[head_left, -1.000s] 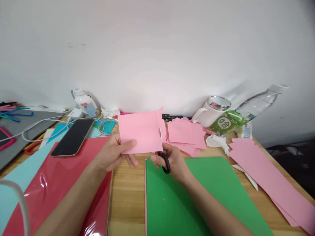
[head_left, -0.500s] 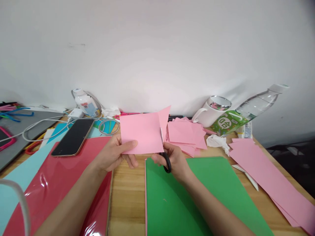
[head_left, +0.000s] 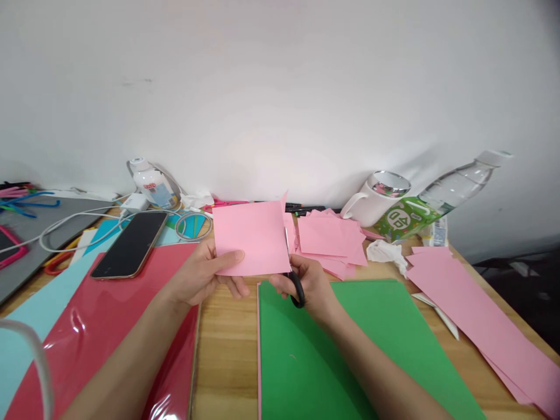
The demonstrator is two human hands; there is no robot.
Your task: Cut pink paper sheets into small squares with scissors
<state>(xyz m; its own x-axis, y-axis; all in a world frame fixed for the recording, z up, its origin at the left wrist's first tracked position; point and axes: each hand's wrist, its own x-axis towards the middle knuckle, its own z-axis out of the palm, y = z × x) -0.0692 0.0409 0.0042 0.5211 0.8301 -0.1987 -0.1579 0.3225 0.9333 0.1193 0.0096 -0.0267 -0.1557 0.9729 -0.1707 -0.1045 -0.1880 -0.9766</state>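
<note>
My left hand [head_left: 214, 271] pinches a rectangular pink sheet of paper [head_left: 249, 236] by its lower left part, thumb on top and fingers beneath. The sheet is held up above the table. My right hand [head_left: 310, 283] grips black-handled scissors [head_left: 298, 291] at the sheet's right edge. The blades point away from me along that edge and are partly hidden. A small pink corner sticks up at the sheet's top right. Behind my right hand lies a pile of cut pink paper pieces [head_left: 326, 236].
Green paper [head_left: 350, 350] lies under my right forearm, red wrapped paper [head_left: 175, 344] under my left. A phone [head_left: 131, 245], a white bottle [head_left: 153, 184] and cables are at left. At right are a white mug [head_left: 371, 201], a tilted clear bottle [head_left: 459, 181], crumpled tissue [head_left: 387, 254] and long pink strips [head_left: 476, 321].
The pink flap at the sheet's right edge has dropped away, leaving only a small tip showing at the top. Both hands have stayed nearly in place.
</note>
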